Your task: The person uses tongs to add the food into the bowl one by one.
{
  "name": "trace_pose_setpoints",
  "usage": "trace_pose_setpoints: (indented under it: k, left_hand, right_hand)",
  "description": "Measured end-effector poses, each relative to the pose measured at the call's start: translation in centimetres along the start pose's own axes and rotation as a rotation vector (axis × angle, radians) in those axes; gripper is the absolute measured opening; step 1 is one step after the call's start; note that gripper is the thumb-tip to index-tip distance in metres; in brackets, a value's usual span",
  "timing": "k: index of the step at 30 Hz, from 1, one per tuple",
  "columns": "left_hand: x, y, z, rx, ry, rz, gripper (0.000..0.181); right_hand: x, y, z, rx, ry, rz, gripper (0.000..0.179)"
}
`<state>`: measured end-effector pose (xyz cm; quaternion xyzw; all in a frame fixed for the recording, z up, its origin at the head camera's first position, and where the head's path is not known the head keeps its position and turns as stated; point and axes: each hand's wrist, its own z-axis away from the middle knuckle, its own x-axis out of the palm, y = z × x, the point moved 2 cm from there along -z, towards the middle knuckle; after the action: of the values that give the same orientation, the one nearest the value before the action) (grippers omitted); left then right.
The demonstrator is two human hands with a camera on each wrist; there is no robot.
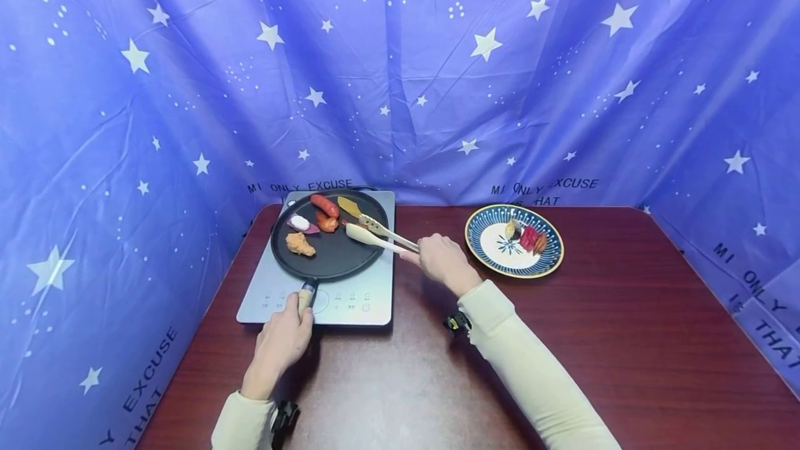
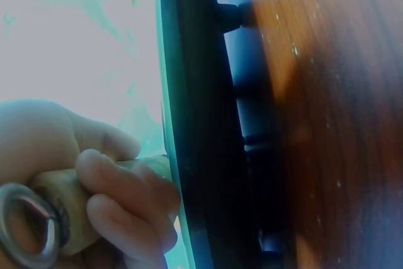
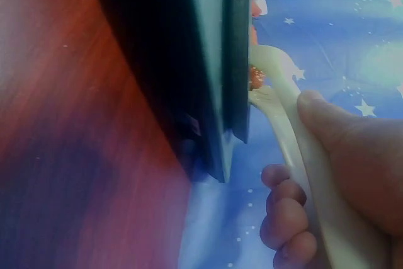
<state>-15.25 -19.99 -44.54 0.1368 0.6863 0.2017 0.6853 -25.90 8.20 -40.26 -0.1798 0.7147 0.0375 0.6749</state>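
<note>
My left hand (image 1: 284, 339) grips the wooden handle (image 2: 72, 203) of a round black frying pan (image 1: 340, 262), its fingers curled round it in the left wrist view. With my right hand (image 1: 446, 262) I hold cream-coloured tongs (image 1: 375, 238) over the pan's right side. Between the tong tips a reddish-brown food piece (image 3: 257, 79) shows in the right wrist view; whether it is pinched is unclear. In the pan lie a red sausage (image 1: 324, 205), an orange-red piece (image 1: 326, 222), a purple-and-white piece (image 1: 301, 223), a fried chicken piece (image 1: 301, 244) and a flat yellow-brown piece (image 1: 348, 207).
Under the pan is a silver induction cooker (image 1: 256, 301) on the dark red wooden table (image 1: 600, 325). To the right, a blue-patterned plate (image 1: 481, 248) bears a few food pieces (image 1: 529, 238). Blue star-printed cloth (image 1: 400, 54) hangs behind and at both sides.
</note>
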Motion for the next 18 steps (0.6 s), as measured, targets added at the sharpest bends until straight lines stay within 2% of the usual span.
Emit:
trace_pose_setpoints:
  k: [8, 18]
  left_hand:
    - [0.0, 0.0, 0.0, 0.001, 0.003, -0.004, 0.037]
    - [-0.1, 0.1, 0.2, 0.001, 0.0, 0.0, 0.04]
  right_hand:
    - [0.6, -0.3, -0.1, 0.046, 0.022, -0.029, 0.048]
    - [1.5, -0.6, -0.6, 0.059, 0.052, -0.008, 0.052]
